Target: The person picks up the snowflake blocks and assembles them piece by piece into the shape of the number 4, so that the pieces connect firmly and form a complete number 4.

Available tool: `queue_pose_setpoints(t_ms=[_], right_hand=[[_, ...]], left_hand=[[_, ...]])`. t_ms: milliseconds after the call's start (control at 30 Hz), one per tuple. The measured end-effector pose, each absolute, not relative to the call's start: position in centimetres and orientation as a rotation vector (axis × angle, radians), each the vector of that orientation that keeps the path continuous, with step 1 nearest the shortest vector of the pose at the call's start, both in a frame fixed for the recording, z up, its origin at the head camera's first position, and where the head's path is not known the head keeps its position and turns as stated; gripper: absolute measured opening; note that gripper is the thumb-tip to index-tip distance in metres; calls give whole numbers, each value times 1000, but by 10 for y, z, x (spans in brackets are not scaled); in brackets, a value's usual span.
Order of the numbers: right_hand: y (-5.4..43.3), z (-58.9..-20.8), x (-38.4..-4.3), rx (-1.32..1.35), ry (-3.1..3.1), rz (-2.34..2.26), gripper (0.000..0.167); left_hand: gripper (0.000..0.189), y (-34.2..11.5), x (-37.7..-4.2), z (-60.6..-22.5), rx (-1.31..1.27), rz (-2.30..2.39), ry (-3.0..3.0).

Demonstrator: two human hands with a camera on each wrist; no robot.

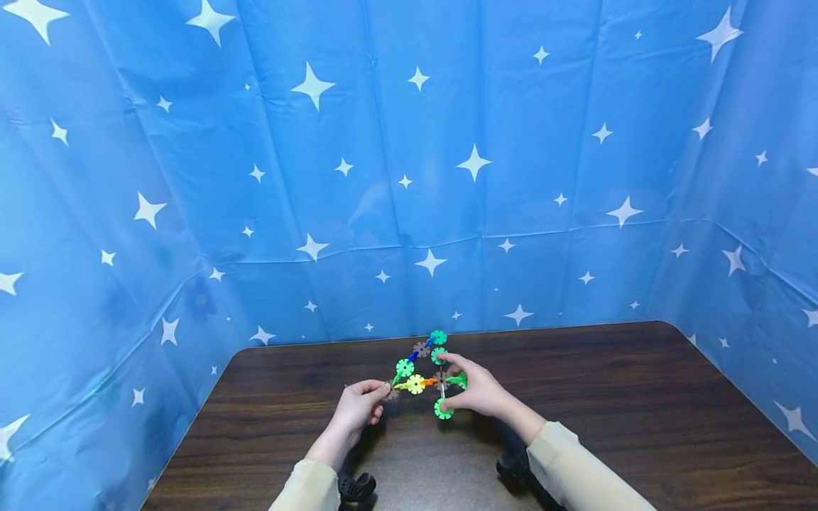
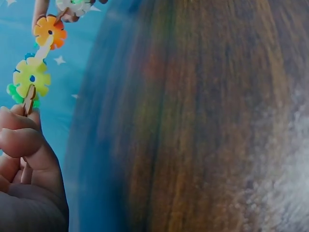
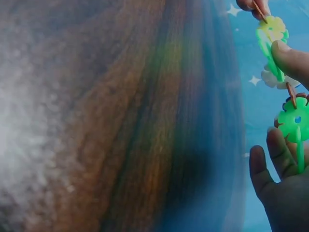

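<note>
A chain of slotted, flower-shaped plastic discs stretches between both hands over the table. At its left end my left hand (image 1: 359, 410) pinches a brown disc (image 2: 29, 99) between thumb and fingers. A yellow disc (image 1: 416, 384) follows, then an orange disc (image 2: 50, 33) toward the right hand. My right hand (image 1: 481, 387) spans the right end, with a finger at an upper green disc (image 1: 438, 355) and the thumb at a lower green disc (image 1: 443, 409). From the left end a branch rises through another green disc (image 1: 405, 367) and a brown-grey disc (image 1: 421, 349) to a teal disc (image 1: 438, 337).
The dark wooden table (image 1: 607, 397) lies beneath both hands. Behind and at the sides hangs a blue curtain (image 1: 447, 213) with white stars. Black straps with a camera-like part (image 1: 356, 487) sit at both wrists.
</note>
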State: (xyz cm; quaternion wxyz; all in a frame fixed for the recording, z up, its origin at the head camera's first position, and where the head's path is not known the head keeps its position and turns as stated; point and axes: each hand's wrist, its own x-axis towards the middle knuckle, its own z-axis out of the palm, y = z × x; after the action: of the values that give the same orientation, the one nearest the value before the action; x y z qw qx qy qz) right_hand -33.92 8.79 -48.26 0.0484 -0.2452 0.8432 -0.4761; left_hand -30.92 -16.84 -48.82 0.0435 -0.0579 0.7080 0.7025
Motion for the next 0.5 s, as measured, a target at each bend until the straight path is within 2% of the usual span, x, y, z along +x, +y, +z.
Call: queue_pose_setpoints(t_ms=[500], right_hand=[[87, -492, -352, -681, 2443, -1340, 82]], left_hand=[[18, -171, -312, -501, -256, 2062, 2112]])
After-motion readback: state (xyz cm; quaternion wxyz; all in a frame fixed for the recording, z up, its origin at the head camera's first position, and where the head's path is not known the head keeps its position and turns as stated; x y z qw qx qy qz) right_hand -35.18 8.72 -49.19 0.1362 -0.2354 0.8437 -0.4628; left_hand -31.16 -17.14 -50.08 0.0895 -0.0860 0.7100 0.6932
